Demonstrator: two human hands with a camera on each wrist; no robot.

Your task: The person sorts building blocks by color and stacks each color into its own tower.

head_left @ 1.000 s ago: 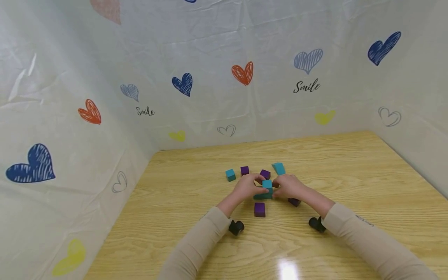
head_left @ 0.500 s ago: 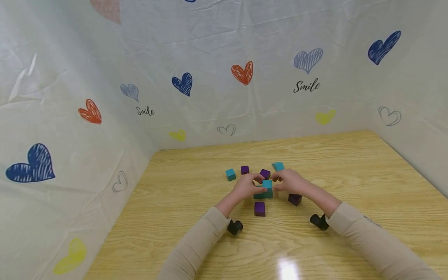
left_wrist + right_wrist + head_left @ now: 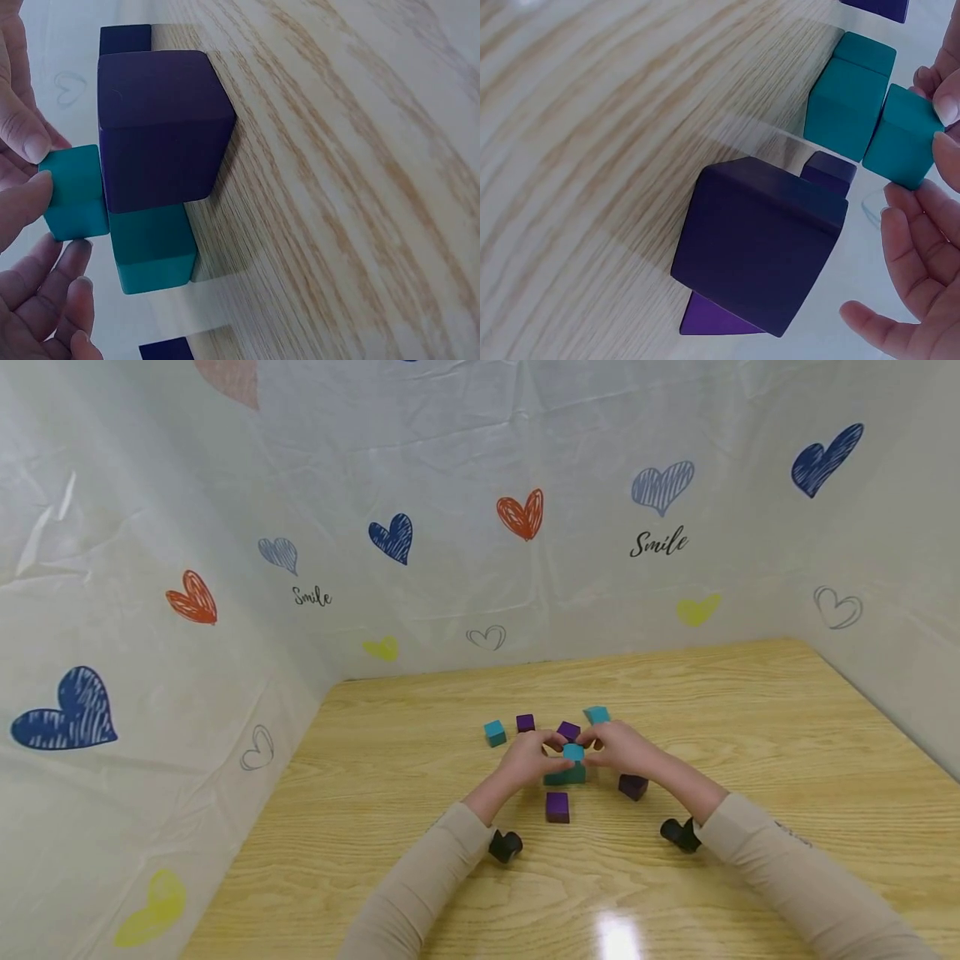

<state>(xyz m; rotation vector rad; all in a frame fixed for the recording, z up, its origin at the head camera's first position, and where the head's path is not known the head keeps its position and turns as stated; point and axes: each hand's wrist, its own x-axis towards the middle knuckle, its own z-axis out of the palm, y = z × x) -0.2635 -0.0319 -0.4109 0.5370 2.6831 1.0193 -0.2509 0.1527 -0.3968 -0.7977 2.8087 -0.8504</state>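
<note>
A small teal cube (image 3: 573, 752) is held just above a low row of teal cubes (image 3: 564, 775) at the middle of the wooden table (image 3: 750, 710). My left hand (image 3: 553, 755) pinches it from the left and my right hand (image 3: 594, 748) from the right. In the left wrist view, fingertips (image 3: 28, 142) grip the teal cube (image 3: 71, 191) beside a big purple cube (image 3: 161, 127). In the right wrist view, fingertips (image 3: 946, 105) hold the same cube (image 3: 904, 142) next to the teal row (image 3: 851, 94).
Loose purple cubes lie in front (image 3: 557, 807), at the right (image 3: 633, 787) and behind (image 3: 525, 722), (image 3: 567, 730). Two more teal cubes (image 3: 494, 732), (image 3: 596, 715) sit at the back. White sheets with hearts wall in the table on three sides.
My right hand has shifted slightly back, uncovering the purple cube at its right. The teal cube stays between both hands above the teal row.
</note>
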